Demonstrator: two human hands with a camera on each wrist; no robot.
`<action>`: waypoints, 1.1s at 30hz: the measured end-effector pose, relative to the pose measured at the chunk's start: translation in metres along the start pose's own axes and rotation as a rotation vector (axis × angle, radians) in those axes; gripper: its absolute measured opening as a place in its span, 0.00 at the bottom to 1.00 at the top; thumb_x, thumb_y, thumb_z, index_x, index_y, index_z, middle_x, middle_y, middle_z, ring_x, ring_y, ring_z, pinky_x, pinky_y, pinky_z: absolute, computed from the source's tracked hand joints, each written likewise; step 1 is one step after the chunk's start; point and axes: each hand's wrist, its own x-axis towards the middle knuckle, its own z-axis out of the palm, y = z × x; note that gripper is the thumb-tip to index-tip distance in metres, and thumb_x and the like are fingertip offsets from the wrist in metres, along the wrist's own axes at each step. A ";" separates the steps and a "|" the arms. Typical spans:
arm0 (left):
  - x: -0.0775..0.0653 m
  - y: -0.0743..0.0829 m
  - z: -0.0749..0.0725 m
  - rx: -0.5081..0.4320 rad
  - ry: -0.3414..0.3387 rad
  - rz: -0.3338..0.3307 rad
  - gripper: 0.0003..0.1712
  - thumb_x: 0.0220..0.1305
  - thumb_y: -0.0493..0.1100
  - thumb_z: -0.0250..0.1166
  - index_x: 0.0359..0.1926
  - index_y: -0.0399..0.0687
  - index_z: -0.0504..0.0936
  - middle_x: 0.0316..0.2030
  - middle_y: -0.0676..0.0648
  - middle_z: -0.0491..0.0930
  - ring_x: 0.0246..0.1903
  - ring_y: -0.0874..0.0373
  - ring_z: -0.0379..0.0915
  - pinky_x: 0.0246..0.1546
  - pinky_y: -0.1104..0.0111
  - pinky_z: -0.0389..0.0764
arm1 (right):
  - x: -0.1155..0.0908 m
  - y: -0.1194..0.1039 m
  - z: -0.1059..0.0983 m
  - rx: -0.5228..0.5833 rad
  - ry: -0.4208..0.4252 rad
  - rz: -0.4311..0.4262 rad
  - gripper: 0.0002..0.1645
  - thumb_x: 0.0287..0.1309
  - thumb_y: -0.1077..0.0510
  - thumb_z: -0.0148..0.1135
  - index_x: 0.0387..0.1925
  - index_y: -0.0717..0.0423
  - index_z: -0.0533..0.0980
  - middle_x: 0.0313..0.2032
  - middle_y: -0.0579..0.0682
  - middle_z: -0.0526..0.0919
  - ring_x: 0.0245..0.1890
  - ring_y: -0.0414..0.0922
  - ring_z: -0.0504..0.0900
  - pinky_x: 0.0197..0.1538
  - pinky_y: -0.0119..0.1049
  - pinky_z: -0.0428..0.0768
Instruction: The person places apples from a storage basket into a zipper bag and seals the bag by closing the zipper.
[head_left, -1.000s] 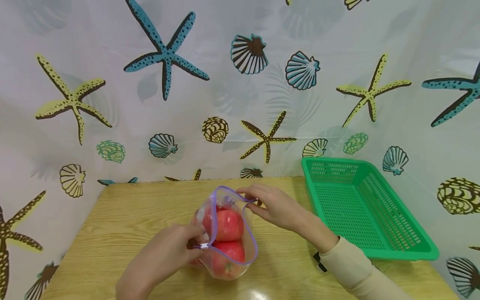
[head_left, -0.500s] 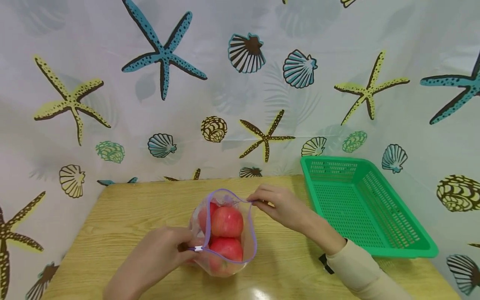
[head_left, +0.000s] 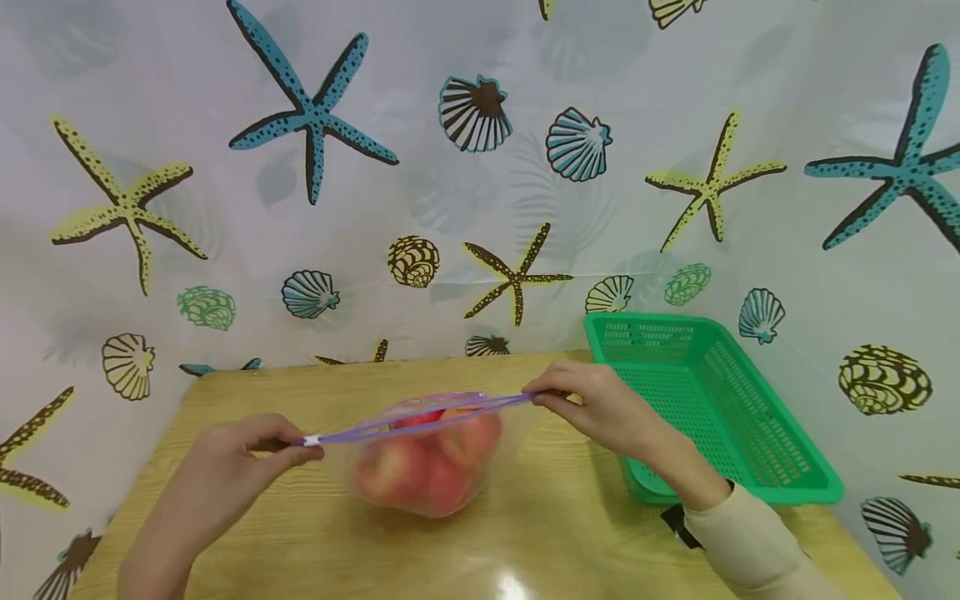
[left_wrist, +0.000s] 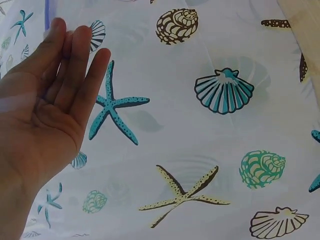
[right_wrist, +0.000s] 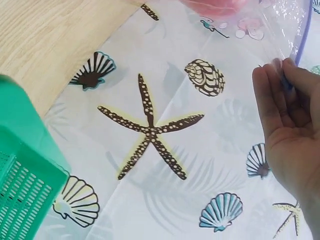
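Observation:
A clear zip bag with a purple seal holds several red apples over the middle of the table. Its mouth is pulled out long and narrow between the two hands. At the left end, my left hand pinches the seal beside a small white slider. The right hand pinches the opposite end of the seal. In the right wrist view the right hand holds the bag's corner, with part of an apple beyond. The left wrist view shows the left hand at the purple seal.
A green plastic basket stands at the right of the wooden table. Behind the table hangs a white sheet printed with starfish and shells. A dark object shows by the right sleeve.
Both hands have moved apart, the left one farther left and the right one slightly right. The bag's mouth went from wide and round to a stretched, narrow line.

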 end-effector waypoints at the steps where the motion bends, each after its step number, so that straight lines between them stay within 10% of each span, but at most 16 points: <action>1: 0.006 -0.001 -0.004 -0.024 -0.003 -0.048 0.06 0.59 0.39 0.72 0.31 0.57 0.86 0.30 0.60 0.87 0.31 0.72 0.80 0.31 0.77 0.80 | 0.000 -0.003 -0.005 0.008 0.008 0.004 0.12 0.58 0.68 0.68 0.42 0.54 0.85 0.37 0.43 0.87 0.33 0.34 0.79 0.33 0.25 0.77; 8: 0.040 -0.007 -0.003 -0.107 -0.065 -0.211 0.07 0.66 0.47 0.67 0.39 0.50 0.87 0.35 0.52 0.89 0.33 0.64 0.83 0.35 0.73 0.81 | -0.008 -0.016 -0.024 0.014 0.062 0.035 0.12 0.58 0.70 0.66 0.41 0.53 0.84 0.34 0.43 0.86 0.31 0.32 0.78 0.35 0.25 0.79; 23: 0.031 -0.014 0.037 -0.223 -0.045 -0.239 0.11 0.70 0.46 0.63 0.49 0.48 0.84 0.35 0.52 0.89 0.36 0.65 0.86 0.42 0.76 0.81 | -0.021 -0.006 -0.015 -0.108 0.011 0.158 0.12 0.59 0.67 0.67 0.44 0.53 0.84 0.37 0.44 0.86 0.35 0.35 0.83 0.39 0.31 0.84; 33: 0.025 -0.015 0.039 -0.310 0.075 -0.171 0.09 0.67 0.43 0.66 0.45 0.47 0.85 0.34 0.50 0.88 0.35 0.59 0.87 0.37 0.75 0.82 | 0.023 -0.039 0.007 -0.225 0.093 -0.064 0.21 0.56 0.58 0.72 0.53 0.53 0.80 0.47 0.46 0.81 0.48 0.43 0.80 0.50 0.38 0.82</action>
